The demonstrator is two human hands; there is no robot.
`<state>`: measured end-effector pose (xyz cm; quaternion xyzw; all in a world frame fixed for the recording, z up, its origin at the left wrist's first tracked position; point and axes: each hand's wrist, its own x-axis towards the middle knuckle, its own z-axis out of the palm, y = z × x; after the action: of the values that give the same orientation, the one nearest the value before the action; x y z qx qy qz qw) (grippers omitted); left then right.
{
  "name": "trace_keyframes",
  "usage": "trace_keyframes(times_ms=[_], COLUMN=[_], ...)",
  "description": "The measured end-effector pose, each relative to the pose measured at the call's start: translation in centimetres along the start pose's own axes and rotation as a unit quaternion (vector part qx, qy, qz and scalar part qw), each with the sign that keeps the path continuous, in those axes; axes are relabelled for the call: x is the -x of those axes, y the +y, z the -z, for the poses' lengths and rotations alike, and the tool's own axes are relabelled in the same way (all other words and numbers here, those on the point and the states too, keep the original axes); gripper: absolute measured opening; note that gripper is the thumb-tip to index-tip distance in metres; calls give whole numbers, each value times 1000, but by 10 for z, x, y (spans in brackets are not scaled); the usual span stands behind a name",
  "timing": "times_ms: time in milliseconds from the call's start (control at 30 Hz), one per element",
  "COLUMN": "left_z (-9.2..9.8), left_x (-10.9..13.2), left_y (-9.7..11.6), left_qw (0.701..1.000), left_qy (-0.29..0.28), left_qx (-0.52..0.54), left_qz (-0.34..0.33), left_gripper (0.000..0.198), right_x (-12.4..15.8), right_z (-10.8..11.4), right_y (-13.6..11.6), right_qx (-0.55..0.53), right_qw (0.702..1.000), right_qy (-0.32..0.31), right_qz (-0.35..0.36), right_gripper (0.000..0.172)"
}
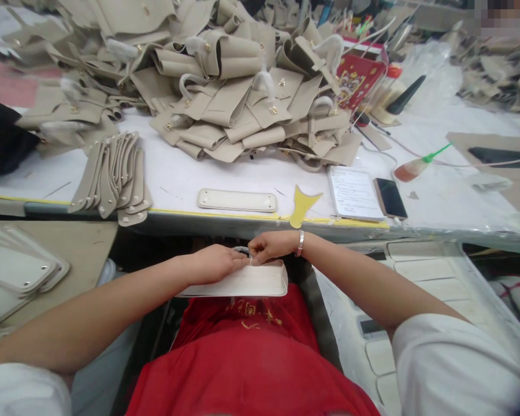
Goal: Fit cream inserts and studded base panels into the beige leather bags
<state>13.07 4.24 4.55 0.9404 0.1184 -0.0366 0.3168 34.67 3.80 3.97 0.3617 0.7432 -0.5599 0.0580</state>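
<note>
A cream-white bag piece (pixel 238 284), folded into a long flat shape, rests on the red apron over my lap. My left hand (pixel 219 264) lies across its upper left side and steadies it, fingers together and pointing right. My right hand (pixel 272 245), with a silver bracelet at the wrist, pinches at the piece's top edge beside the left fingertips. What sits between those right fingers is too small to tell. A greyish loop (pixel 241 250), perhaps a wrapped handle, shows just behind the fingers.
Beige bag bodies (pixel 238 98) are heaped on the white table. Nearer lie stacked straps (pixel 112 173), a studded cream strip (pixel 237 200), a yellow card piece (pixel 302 205), a notebook (pixel 356 193), a phone (pixel 390 197) and a glue bottle (pixel 411 169). White panels (pixel 15 263) lie left.
</note>
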Motion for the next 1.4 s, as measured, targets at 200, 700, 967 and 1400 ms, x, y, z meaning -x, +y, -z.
trace_keyframes(times_ms=[200, 700, 967, 1400], left_z=[14, 14, 9, -39], left_x=[35, 105, 110, 72], left_y=[-20, -58, -55, 34], left_qw=[992, 996, 995, 974], left_qy=[5, 35, 78, 195], left_qx=[122, 69, 28, -110], left_qz=[34, 36, 61, 48], left_gripper=[32, 34, 28, 38], right_x=[-26, -128, -105, 66], right_z=[4, 7, 3, -94], right_y=[-4, -49, -52, -57], right_qx=[-41, -44, 29, 201], right_qw=[998, 991, 998, 890], right_qy=[-46, -119, -46, 410], right_qz=[14, 38, 0, -14], right_gripper=[30, 32, 26, 25])
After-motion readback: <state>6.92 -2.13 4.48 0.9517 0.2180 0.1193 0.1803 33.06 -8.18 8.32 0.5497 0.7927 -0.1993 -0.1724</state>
